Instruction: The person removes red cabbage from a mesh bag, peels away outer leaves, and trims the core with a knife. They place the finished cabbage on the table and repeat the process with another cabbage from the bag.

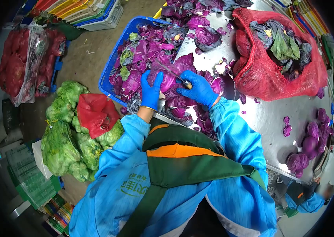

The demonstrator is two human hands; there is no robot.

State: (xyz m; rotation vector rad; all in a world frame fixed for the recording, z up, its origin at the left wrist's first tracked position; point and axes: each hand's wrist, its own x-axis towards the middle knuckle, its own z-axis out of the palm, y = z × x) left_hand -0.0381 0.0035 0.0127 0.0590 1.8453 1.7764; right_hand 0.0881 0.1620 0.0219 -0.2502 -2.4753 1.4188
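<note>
My left hand point(150, 91), in a blue glove, is closed against the side of a red cabbage point(165, 82), thumb and fingers spread along it. In my right hand point(199, 90), also gloved, is a knife point(188, 84) with a light and dark handle. Its thin blade slants up and left over the cabbage. Beyond my hands, a blue crate point(108, 65) is heaped with loose purple cabbage leaves point(151, 49). More leaves and trimmings lie around and under my hands on the metal table point(267, 114).
A red mesh sack point(261, 81) with dark outer leaves stands at the table's right. Several trimmed red cabbages point(311, 144) sit near its right edge. On the floor at left are bags of green cabbages point(62, 146) and red sacks point(15, 63). Another person point(307, 199) is at lower right.
</note>
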